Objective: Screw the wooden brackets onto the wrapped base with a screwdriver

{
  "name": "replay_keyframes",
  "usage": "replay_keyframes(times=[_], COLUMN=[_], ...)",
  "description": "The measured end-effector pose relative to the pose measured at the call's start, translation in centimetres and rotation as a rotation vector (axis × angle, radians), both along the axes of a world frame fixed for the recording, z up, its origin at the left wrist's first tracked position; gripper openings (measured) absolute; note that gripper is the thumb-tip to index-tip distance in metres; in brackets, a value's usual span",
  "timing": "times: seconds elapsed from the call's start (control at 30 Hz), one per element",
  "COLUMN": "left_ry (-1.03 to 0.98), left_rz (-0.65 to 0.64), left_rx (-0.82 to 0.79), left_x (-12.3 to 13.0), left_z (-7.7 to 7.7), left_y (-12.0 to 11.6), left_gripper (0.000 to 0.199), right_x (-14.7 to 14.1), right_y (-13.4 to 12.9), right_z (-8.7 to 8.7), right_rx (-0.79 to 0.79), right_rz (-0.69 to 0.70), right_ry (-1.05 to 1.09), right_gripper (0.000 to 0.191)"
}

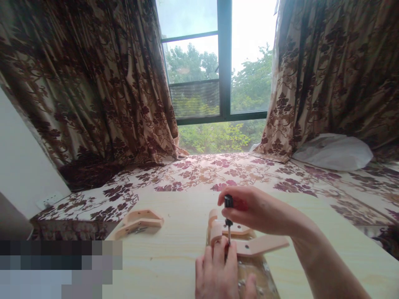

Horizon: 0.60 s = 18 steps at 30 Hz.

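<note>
In my right hand is a screwdriver with a dark handle, held upright, its shaft pointing down at pale wooden pieces. My left hand lies just below, fingertips pressed on a rounded wooden piece beside the shaft; its thumb is apart. An angled wooden piece with a dark hole extends to the right of the shaft. Beneath these parts is a brown board with small shiny bits on it. The screwdriver's tip is hidden by my left fingers.
More angled wooden pieces lie at the left of the pale table, with small dark screws beside them. Beyond stand a flower-patterned ledge, curtains and a window. A white plastic bag rests at the right.
</note>
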<state>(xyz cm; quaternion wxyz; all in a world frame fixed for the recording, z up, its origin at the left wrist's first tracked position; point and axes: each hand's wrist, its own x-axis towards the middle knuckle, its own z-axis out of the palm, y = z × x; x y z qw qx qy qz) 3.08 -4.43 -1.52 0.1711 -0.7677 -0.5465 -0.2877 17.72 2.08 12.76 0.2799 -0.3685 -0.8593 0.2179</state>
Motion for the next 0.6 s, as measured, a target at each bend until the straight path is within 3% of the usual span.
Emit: replay_keyframes(times=[0.13, 0.33, 0.47, 0.6], left_ry=[-0.005, -0.028, -0.031, -0.039], left_rz=[-0.001, -0.011, -0.008, -0.010], left_rx=[0.004, 0.020, 0.031, 0.048], left_x=[-0.11, -0.24, -0.10, -0.02], left_z=[-0.38, -0.66, -0.48, -0.54], left_y=[0.07, 0.15, 0.15, 0.23], left_gripper=[0.049, 0.049, 0.049, 0.050], right_x=[-0.01, -0.33, 0.11, 0.10], right_y=[-0.03, 0.37, -0.08, -0.04], right_z=[0.16, -0.22, 0.08, 0.03], right_rx=[-0.029, 0.044, -0.028, -0.082], right_rz=[0.024, -0.049, 0.022, 0.059], right_ry=[0.010, -0.006, 0.002, 0.026], right_gripper=[0.011, 0.018, 0.005, 0.010])
